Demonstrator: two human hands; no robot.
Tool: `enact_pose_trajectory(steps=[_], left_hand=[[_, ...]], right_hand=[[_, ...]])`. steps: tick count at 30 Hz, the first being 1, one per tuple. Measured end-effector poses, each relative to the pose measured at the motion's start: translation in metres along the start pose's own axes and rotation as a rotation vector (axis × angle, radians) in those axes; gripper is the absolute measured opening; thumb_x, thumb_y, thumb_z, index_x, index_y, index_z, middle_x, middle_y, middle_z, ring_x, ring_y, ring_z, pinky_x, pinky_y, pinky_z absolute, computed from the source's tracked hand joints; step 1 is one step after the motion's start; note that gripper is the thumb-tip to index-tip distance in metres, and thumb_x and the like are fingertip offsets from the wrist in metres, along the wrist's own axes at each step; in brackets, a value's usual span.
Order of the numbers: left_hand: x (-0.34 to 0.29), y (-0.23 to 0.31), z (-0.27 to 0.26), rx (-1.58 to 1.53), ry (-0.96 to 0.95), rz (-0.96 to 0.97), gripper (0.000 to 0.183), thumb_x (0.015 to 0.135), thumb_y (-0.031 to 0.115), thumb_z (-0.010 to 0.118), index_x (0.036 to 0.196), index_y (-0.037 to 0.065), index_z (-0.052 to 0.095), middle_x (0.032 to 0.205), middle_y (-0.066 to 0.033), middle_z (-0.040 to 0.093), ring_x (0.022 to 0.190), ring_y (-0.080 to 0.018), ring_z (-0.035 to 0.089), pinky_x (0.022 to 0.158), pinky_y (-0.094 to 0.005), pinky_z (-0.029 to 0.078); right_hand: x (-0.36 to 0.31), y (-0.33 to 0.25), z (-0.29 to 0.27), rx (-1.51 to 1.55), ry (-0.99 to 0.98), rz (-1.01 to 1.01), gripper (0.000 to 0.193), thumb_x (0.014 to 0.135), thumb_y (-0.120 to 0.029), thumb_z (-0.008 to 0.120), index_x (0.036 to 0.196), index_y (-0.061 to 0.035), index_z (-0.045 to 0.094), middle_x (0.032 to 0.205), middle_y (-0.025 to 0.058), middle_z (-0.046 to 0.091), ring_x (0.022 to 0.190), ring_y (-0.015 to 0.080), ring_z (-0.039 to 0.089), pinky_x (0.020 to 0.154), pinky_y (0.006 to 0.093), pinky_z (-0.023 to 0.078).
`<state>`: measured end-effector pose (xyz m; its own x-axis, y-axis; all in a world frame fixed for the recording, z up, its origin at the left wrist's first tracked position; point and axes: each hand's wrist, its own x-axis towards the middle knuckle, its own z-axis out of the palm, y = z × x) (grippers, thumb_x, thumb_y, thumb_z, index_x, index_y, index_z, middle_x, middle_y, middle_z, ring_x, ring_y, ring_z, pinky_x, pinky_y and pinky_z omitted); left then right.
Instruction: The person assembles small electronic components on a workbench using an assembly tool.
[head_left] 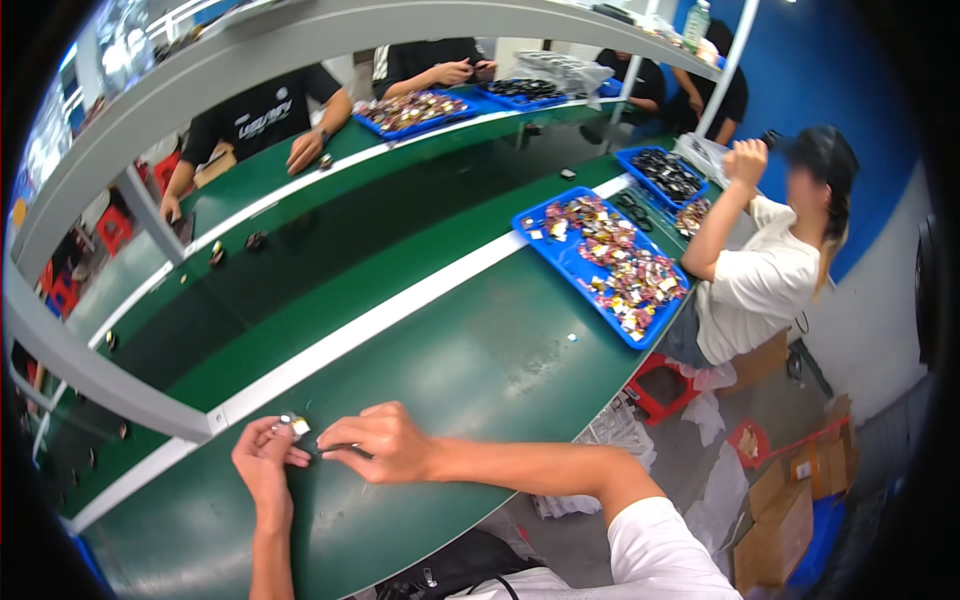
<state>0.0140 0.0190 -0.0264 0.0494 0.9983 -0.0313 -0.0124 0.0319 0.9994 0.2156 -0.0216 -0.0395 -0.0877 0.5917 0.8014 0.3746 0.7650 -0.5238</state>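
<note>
A: Quick pass. Where was the thing, and what were the 2 hands doing?
B: Small part point(300, 427), up at the fingertips of the left hand point(264, 452), over the green bench point(440, 365), near the white rail point(370, 327). Left thumb and fingers pinched it.
A: Right hand point(388, 440)?
B: Just beside the left, thumb and fingertips closed together on a dark slim piece point(322, 453). Too small to say what kind.
A: Handling?
B: My guess: light, stiff body, a bit slippery where it shone, maybe fragile at the pale patch. Best hold looked like the outer edges, 2 opposite sides, light pressure, fingertips off the shiny face.
A: Which way did it point?
B: Bright, pale-yellow face showed upward to the camera. Fingers covered part of the outline, so I couldn't tell its long axis or which end was the front.
A: And the slim piece?
B: Clearer. Long axis ran roughly left-right, slightly tilted, free end toward the left hand. Couldn't tell if it touched the small part.
A: Anything else on the bench?
B: Blue tray point(568, 263), well apart at the far right, with mixed small pieces point(640, 272) in it.
</note>
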Motion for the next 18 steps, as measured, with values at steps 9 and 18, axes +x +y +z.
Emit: enact_pose_trajectory(steps=[9,18], left_hand=[[0.157,-0.023,-0.044,0.277,0.208,0.168,0.024,0.097,0.009,0.064,0.114,-0.008,0.065,0.087,-0.0090,0.069,0.059,-0.0121,0.064,0.053,-0.0234,0.055],[0.089,-0.010,-0.031,0.838,0.187,0.735,0.037,0.090,0.003,0.065,0.125,-0.005,0.060,0.120,-0.0155,0.062,0.067,-0.0151,0.061,0.053,-0.0307,0.049]], right_hand=[[0.004,0.001,-0.002,-0.033,-0.034,0.004,0.014,0.079,-0.007,0.077,0.087,-0.0080,0.065,0.076,0.0028,0.068,0.051,0.0232,0.059,0.049,0.0330,0.045],[-0.003,0.005,-0.003,-0.066,-0.059,0.036,0.012,0.081,-0.007,0.074,0.088,-0.0072,0.064,0.074,0.0036,0.066,0.056,0.0245,0.061,0.053,0.0353,0.047]])
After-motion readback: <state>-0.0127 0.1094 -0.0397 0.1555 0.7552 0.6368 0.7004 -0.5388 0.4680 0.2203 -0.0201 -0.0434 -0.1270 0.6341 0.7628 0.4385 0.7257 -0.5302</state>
